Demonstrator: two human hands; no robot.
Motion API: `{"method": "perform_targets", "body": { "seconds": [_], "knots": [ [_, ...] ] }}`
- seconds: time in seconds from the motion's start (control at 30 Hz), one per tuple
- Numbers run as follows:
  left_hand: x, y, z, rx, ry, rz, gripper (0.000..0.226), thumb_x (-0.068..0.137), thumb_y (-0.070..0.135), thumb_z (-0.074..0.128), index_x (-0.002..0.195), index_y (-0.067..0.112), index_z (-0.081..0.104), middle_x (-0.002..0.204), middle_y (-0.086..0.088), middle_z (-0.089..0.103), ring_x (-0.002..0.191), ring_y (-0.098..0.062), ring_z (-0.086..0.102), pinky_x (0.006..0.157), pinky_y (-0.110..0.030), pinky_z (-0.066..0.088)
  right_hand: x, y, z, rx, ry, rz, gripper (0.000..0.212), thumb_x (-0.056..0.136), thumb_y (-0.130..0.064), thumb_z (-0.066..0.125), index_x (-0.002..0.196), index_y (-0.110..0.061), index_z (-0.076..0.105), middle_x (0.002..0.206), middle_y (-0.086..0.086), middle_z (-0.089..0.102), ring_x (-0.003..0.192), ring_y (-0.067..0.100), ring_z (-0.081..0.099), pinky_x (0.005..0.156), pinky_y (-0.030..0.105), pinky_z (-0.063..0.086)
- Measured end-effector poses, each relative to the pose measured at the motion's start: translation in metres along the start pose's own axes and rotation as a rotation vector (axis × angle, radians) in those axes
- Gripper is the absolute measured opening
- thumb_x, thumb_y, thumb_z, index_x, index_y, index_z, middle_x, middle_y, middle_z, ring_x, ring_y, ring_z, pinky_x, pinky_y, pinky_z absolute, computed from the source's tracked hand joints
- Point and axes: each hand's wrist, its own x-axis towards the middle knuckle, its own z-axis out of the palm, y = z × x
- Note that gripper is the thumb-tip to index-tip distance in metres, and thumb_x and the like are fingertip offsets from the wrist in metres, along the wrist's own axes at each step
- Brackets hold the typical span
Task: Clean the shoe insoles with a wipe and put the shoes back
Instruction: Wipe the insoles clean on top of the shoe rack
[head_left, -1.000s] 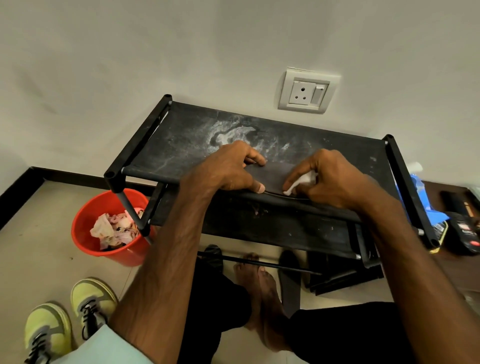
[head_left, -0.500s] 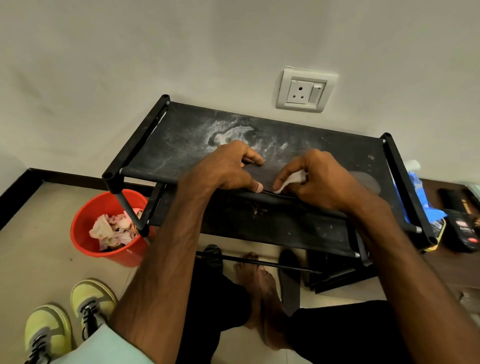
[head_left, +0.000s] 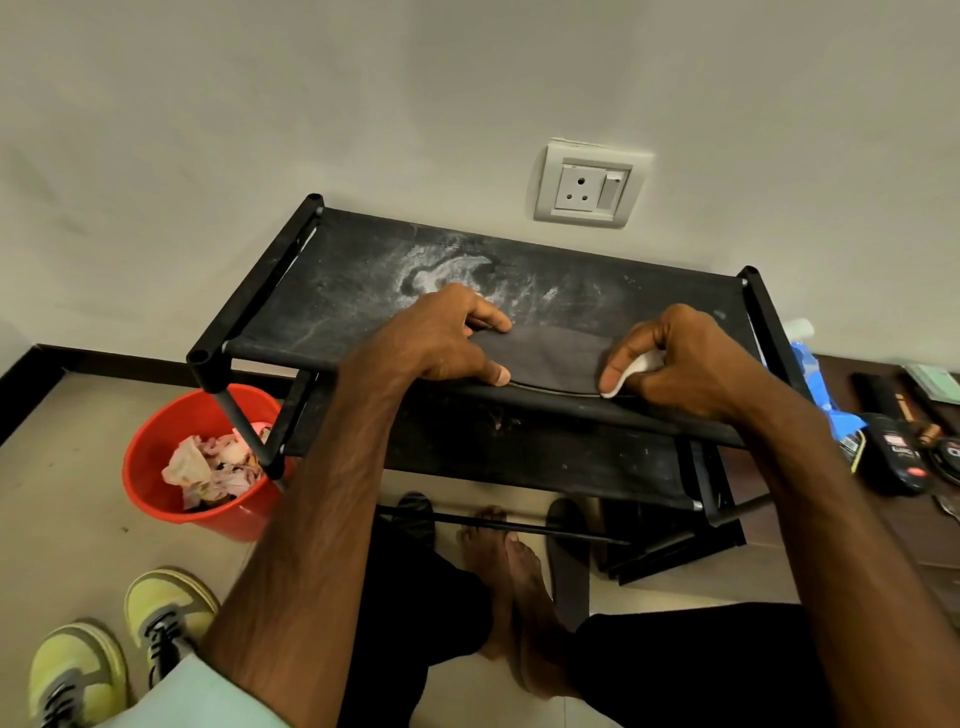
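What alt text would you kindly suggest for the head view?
A person's left hand holds a dark insole on a black shoe rack while the right hand presses a white wipe on it. Yellow sneakers stand nearby.

You have open room on the rack's top shelf (head_left: 337, 301) left of your left hand (head_left: 441, 338) and behind both hands, up to the wall (head_left: 363, 130). The insole (head_left: 550, 358), held by that hand, lies uncovered as far as your right hand (head_left: 691, 358), which grips the wipe (head_left: 636, 366). Side bars (head_left: 260, 280) close both shelf ends. The red bucket (head_left: 156, 467) stands against the rack's front left leg; a blue pack (head_left: 810, 374) and a dark bottle (head_left: 893, 457) crowd the right.
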Motion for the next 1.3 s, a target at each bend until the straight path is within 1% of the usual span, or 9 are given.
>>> {"method": "perform_targets", "body": {
  "seconds": [0.07,0.2,0.3,0.53,0.67,0.73,0.93,1.07,1.3],
  "knots": [
    [0.0,0.0,0.0,-0.001,-0.001,-0.004,0.065,0.073,0.028,0.089,0.133,0.03,0.064,0.136,0.005,0.059,0.108,-0.012,0.052,0.106,-0.048,0.046,0.0,0.002,0.0,-0.008,0.015,0.006,0.033,0.082,0.002,0.074,0.076,-0.028,0.083,0.088,-0.003,0.078,0.088,0.015,0.07,0.087,0.035,0.058],
    [-0.001,0.002,-0.001,0.007,-0.003,-0.005,0.065,0.074,0.028,0.088,0.134,0.03,0.063,0.136,0.004,0.059,0.107,-0.012,0.051,0.107,-0.048,0.045,0.003,0.01,0.0,-0.036,0.095,0.075,0.028,0.081,-0.002,0.078,0.074,-0.029,0.081,0.085,-0.002,0.077,0.081,0.013,0.068,0.067,0.014,0.048],
    [-0.001,0.002,-0.001,0.018,-0.007,-0.006,0.065,0.075,0.028,0.087,0.135,0.03,0.062,0.135,0.004,0.058,0.106,-0.012,0.05,0.106,-0.048,0.044,0.005,0.017,0.001,-0.044,0.185,0.132,0.025,0.084,-0.003,0.076,0.08,-0.026,0.081,0.086,-0.003,0.076,0.075,0.006,0.063,0.065,0.006,0.041],
    [-0.001,0.0,0.0,0.013,0.005,0.0,0.064,0.073,0.029,0.089,0.132,0.031,0.064,0.13,0.008,0.061,0.105,-0.011,0.053,0.106,-0.047,0.046,0.008,0.014,0.008,-0.053,0.288,0.188,0.02,0.087,-0.006,0.071,0.088,-0.022,0.083,0.083,-0.002,0.075,0.073,0.001,0.061,0.076,0.022,0.048],
    [-0.001,0.001,0.0,0.012,0.0,0.003,0.064,0.074,0.028,0.088,0.133,0.03,0.064,0.135,0.007,0.06,0.107,-0.01,0.051,0.107,-0.048,0.045,0.011,0.008,0.014,-0.038,0.28,0.171,0.021,0.086,-0.006,0.071,0.088,-0.023,0.083,0.088,-0.001,0.078,0.086,0.015,0.071,0.089,0.031,0.058],
    [-0.001,0.001,0.0,0.014,0.0,0.005,0.064,0.074,0.028,0.088,0.133,0.03,0.063,0.135,0.007,0.06,0.107,-0.01,0.051,0.107,-0.047,0.045,0.013,0.005,0.018,-0.038,0.27,0.162,0.02,0.086,-0.006,0.071,0.089,-0.022,0.083,0.089,0.0,0.078,0.088,0.016,0.072,0.093,0.036,0.059],
    [-0.002,0.002,0.0,0.017,-0.001,0.007,0.064,0.074,0.027,0.088,0.133,0.029,0.064,0.132,0.006,0.061,0.107,-0.011,0.053,0.107,-0.048,0.045,0.02,-0.006,0.031,-0.076,0.296,0.123,0.014,0.089,-0.014,0.075,0.099,-0.021,0.082,0.094,0.005,0.078,0.087,0.019,0.071,0.088,0.038,0.06],
    [-0.001,0.002,0.0,0.022,0.0,0.006,0.065,0.074,0.028,0.088,0.134,0.029,0.063,0.132,0.005,0.061,0.107,-0.012,0.054,0.106,-0.048,0.046,0.025,-0.018,0.041,-0.127,0.274,0.063,0.018,0.09,-0.015,0.072,0.102,-0.023,0.082,0.1,0.007,0.078,0.093,0.025,0.071,0.089,0.042,0.059],
    [0.0,0.001,0.0,0.011,-0.002,0.026,0.066,0.072,0.024,0.089,0.133,0.026,0.064,0.134,0.006,0.062,0.113,-0.015,0.058,0.104,-0.046,0.049,0.025,-0.049,0.061,-0.126,0.204,-0.176,0.026,0.088,-0.009,0.068,0.105,-0.023,0.081,0.104,0.005,0.078,0.094,0.024,0.071,0.087,0.042,0.059]
  ]
}}
